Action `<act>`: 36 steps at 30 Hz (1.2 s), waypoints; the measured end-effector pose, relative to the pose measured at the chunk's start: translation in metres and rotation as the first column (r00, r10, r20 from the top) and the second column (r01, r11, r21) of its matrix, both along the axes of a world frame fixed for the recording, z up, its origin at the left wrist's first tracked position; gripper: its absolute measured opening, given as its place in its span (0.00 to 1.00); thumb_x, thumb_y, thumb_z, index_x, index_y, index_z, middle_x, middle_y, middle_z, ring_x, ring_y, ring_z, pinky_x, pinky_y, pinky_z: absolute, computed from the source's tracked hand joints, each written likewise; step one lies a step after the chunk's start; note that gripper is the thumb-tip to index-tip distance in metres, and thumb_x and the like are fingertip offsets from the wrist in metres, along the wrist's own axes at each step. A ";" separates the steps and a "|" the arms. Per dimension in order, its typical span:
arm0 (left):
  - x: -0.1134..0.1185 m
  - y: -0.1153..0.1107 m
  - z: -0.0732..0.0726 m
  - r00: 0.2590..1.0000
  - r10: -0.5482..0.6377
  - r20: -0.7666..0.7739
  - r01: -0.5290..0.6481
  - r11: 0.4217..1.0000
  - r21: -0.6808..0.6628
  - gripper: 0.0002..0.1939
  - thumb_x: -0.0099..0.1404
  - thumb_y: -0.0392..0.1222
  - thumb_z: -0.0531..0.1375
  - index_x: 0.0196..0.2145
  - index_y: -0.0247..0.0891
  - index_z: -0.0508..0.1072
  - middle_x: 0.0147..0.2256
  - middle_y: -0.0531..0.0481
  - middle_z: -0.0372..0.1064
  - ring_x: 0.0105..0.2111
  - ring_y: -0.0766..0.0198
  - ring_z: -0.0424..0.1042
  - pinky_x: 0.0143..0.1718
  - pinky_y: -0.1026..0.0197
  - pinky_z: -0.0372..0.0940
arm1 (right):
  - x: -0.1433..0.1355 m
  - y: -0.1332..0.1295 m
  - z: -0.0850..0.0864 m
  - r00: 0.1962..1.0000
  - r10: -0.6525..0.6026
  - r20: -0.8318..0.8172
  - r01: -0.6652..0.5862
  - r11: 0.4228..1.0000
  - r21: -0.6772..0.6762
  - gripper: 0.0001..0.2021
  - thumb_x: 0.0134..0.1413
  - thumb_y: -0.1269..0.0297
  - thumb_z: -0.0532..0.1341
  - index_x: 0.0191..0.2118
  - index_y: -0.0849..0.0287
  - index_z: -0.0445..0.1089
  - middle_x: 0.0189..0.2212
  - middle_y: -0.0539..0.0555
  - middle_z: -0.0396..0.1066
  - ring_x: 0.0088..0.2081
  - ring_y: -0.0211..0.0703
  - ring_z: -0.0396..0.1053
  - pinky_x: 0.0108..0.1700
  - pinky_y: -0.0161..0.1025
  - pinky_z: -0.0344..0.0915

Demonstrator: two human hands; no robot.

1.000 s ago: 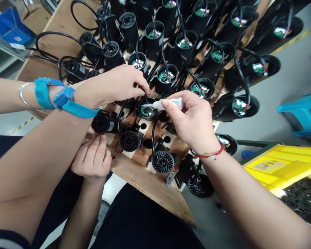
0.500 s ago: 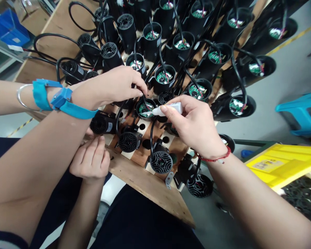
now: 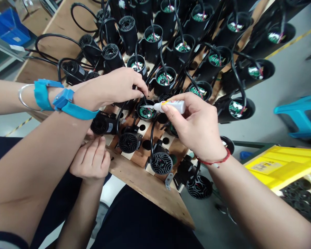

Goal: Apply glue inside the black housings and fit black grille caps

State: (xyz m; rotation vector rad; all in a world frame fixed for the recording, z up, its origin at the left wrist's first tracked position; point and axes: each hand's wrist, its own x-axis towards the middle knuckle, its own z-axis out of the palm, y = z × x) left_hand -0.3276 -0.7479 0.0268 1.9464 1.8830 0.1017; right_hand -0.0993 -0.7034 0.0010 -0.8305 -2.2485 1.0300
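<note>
Head view: white bottle (image 3: 177, 106), thin tapered nozzle (image 3: 148, 106).

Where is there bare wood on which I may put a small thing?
Bare wood shows at upper left, between the blue box and the looped cable, and as a narrow strip on the near edge, below the round grilles. Around the right hand and bottle, black housings stand crowded.

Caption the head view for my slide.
Right hand holds white bottle, nozzle over open black housing; left hand at its cable.
</note>
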 end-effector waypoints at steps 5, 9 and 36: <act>0.001 0.000 0.001 0.999 0.007 -0.036 -0.008 1.000 -0.027 0.17 0.60 0.46 0.54 0.41 0.49 0.79 0.40 0.54 0.77 0.42 0.57 0.70 0.49 0.52 0.63 | -0.006 -0.002 -0.003 1.000 0.005 0.002 -0.005 0.996 0.090 0.12 0.57 0.54 0.60 0.37 0.58 0.72 0.27 0.51 0.74 0.27 0.40 0.69 0.30 0.37 0.62; 0.002 -0.001 0.003 0.998 -0.004 -0.070 0.000 0.999 -0.049 0.18 0.60 0.44 0.52 0.43 0.48 0.79 0.41 0.55 0.76 0.40 0.58 0.70 0.48 0.54 0.63 | -0.007 -0.003 -0.006 1.000 0.022 -0.001 -0.022 0.991 0.129 0.13 0.58 0.53 0.59 0.38 0.57 0.71 0.29 0.52 0.75 0.28 0.41 0.69 0.32 0.38 0.63; 0.002 -0.002 -0.007 0.999 0.044 0.031 -0.044 0.999 -0.021 0.15 0.57 0.39 0.56 0.39 0.42 0.80 0.39 0.52 0.76 0.44 0.57 0.73 0.50 0.55 0.65 | -0.007 -0.035 -0.004 0.981 0.023 0.192 -0.160 0.655 0.738 0.13 0.65 0.63 0.52 0.40 0.65 0.71 0.26 0.55 0.69 0.29 0.43 0.66 0.29 0.40 0.57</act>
